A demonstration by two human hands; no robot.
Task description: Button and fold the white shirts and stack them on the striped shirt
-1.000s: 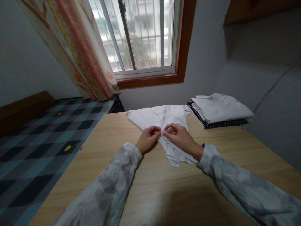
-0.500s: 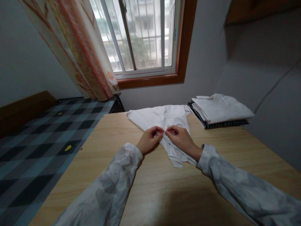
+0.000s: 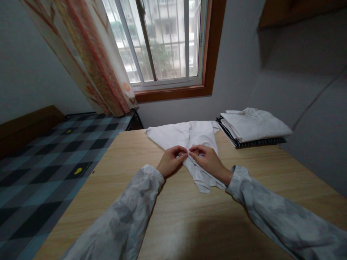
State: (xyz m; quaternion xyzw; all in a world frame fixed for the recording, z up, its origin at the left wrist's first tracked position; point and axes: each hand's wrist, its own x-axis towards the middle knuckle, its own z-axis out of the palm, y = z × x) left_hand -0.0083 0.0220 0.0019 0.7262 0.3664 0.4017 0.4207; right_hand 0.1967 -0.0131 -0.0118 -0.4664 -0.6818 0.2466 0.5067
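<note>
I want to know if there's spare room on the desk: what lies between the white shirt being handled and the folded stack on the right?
Only bare wooden table in the head view; white shirt nearly meets folded stack at the far end.

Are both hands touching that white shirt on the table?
Touching. The head view shows left hand and right hand pinching the white shirt.

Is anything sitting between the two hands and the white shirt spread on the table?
Nothing visible. The left hand and right hand both already pinch the white cloth shirt at its middle, fingertips nearly meeting. The folded white and striped clothes stack lies apart, to the right on the light wooden table.
</note>
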